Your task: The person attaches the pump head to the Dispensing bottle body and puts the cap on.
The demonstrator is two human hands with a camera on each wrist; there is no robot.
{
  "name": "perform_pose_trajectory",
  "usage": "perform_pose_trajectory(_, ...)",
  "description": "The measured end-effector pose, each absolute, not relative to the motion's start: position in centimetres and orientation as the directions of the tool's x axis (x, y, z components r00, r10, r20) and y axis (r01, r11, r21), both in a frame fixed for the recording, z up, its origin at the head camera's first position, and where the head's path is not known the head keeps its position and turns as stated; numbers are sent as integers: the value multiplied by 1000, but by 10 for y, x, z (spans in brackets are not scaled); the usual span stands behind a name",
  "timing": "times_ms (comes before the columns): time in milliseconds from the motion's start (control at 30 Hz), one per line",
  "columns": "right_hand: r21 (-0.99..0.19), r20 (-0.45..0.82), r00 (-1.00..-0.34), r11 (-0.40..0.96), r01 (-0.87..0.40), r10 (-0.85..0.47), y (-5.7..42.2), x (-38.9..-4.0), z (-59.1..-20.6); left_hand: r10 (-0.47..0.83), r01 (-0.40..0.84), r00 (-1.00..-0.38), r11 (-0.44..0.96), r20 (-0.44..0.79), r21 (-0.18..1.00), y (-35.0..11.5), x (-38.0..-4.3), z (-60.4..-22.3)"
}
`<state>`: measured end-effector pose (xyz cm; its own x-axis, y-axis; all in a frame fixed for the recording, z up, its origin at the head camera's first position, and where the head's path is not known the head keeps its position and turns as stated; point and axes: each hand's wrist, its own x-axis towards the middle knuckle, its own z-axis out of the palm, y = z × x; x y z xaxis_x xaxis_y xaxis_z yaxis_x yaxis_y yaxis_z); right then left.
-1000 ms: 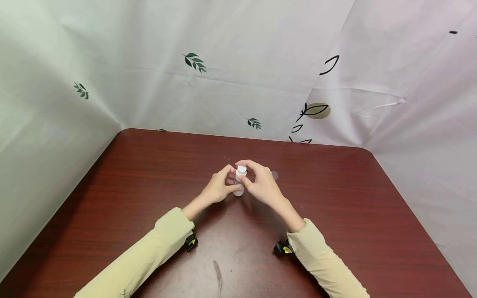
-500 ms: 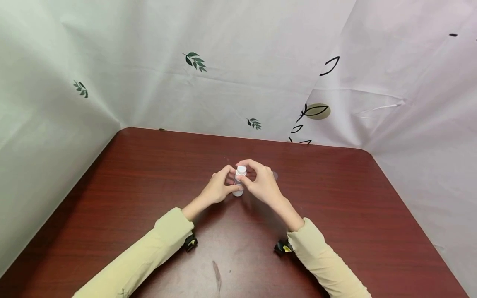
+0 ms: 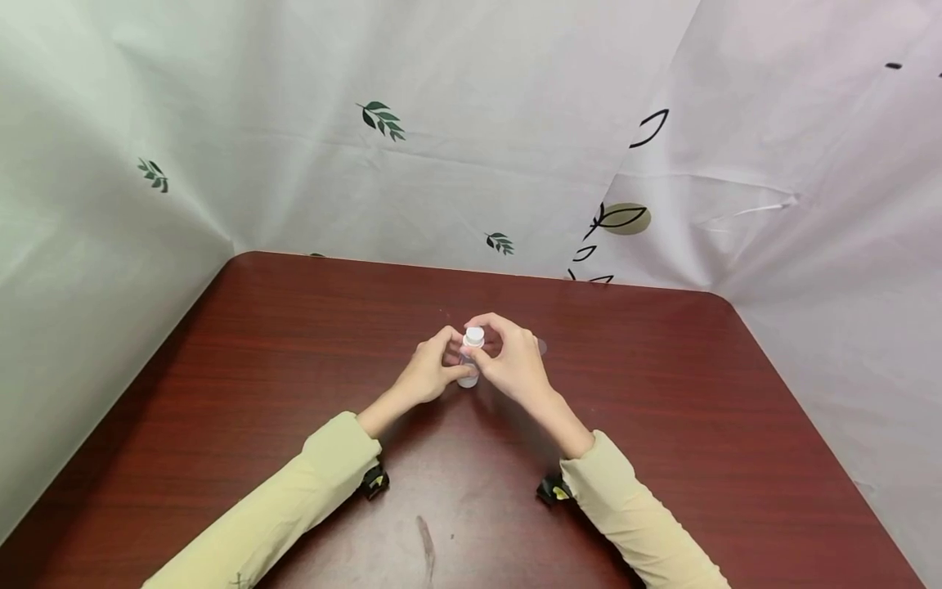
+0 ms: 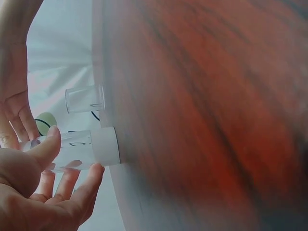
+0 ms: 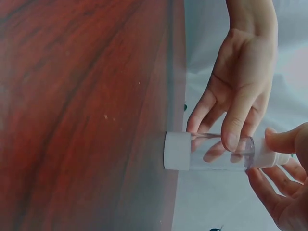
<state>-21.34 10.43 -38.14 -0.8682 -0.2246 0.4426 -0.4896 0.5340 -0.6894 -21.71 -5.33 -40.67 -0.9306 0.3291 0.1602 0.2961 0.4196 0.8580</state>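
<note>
A small clear pump bottle (image 5: 219, 161) with a white base (image 4: 106, 146) stands upright on the table, near its middle. My left hand (image 3: 427, 372) holds the bottle's clear body, thumb on the near side and fingers behind it. At the top, my right hand (image 3: 518, 364) pinches the white collar (image 5: 262, 155) between thumb and fingers. The white pump head (image 3: 474, 334) shows between the right thumb and index finger. Just beyond the right hand stands a clear cap (image 4: 85, 99), apart from the bottle and mostly hidden in the head view.
The dark red wooden table (image 3: 294, 327) has rounded far corners. White cloth (image 3: 441, 188) with leaf prints hangs behind it and at both sides. Black wrist devices (image 3: 374, 481) sit under the sleeve cuffs. A smear (image 3: 426, 544) marks the near tabletop.
</note>
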Motion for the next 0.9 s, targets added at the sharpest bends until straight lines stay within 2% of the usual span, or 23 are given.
perform_pose_trajectory(900, -641, 485, -872, 649, -410, -72, 94, -208, -381, 275, 268, -950, 464, 151, 844, -50, -214, -404)
